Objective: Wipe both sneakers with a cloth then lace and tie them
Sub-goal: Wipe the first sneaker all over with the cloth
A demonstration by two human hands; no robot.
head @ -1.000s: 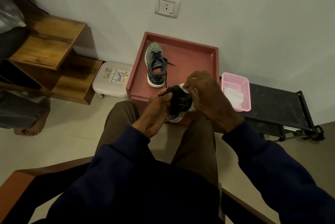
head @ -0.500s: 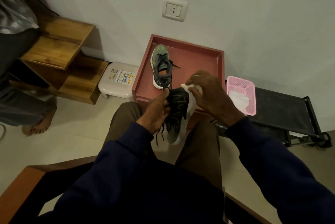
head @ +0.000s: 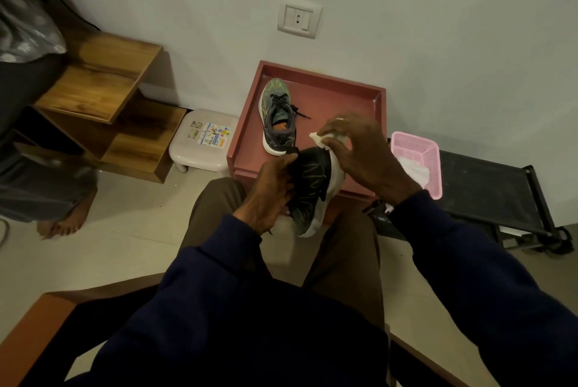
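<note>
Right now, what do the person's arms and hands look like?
Long dark navy-blue fabric sleeves cover the left arm and right arm down to the wrists. The left hand and right hand wear no gloves. One right finger seems to carry a small pale ring.

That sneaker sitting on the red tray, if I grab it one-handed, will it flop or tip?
Unlikely to tip: the sneaker rests flat on its broad white sole on the red tray. Its fabric upper probably gives under a grip. The loose lace end would likely dangle.

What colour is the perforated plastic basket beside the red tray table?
Pink; the perforated plastic basket shows best in the head view.
</note>
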